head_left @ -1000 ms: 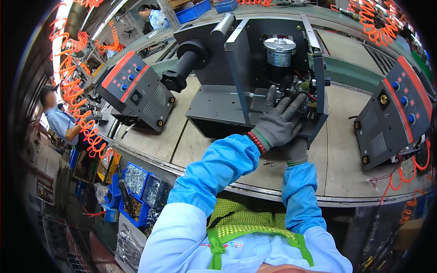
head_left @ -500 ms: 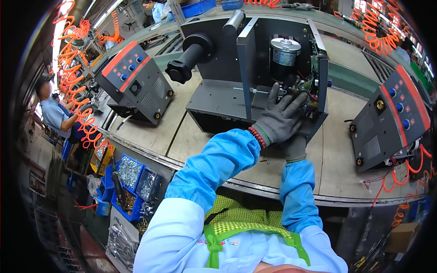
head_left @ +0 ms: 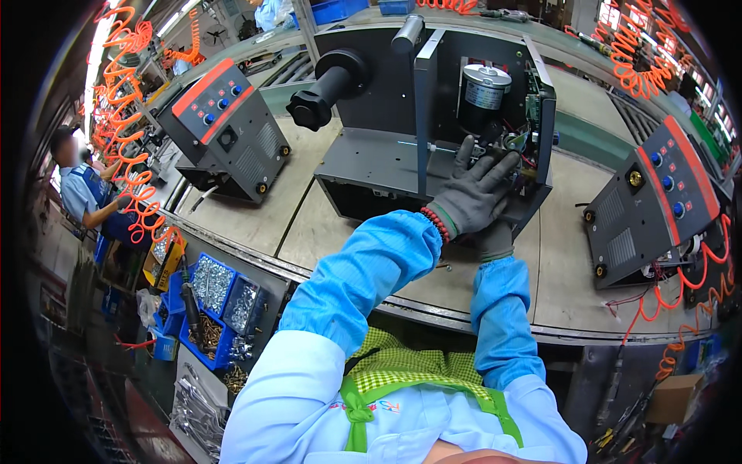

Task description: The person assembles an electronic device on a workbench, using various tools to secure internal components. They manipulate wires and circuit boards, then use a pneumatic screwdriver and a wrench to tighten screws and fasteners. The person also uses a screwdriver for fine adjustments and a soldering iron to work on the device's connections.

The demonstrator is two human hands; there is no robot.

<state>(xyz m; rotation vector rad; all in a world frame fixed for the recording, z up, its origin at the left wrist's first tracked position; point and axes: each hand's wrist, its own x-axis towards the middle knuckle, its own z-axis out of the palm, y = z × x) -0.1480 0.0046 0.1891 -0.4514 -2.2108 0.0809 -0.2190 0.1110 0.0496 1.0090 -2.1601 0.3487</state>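
Left hand [head_left: 470, 204]: fingers [head_left: 504, 168] apart, grey machine casing [head_left: 371, 164] beneath | right hand [head_left: 495, 243]: fingers hidden, cannot tell

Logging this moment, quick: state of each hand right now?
Left hand: open, fingers spread, at the open machine.
Right hand: mostly hidden beneath the left; grip cannot be told.

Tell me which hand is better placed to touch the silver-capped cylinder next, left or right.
Probably the left hand: it lies uppermost and reaches nearer the silver-capped cylinder, while the right hand is farther back and partly covered by it.
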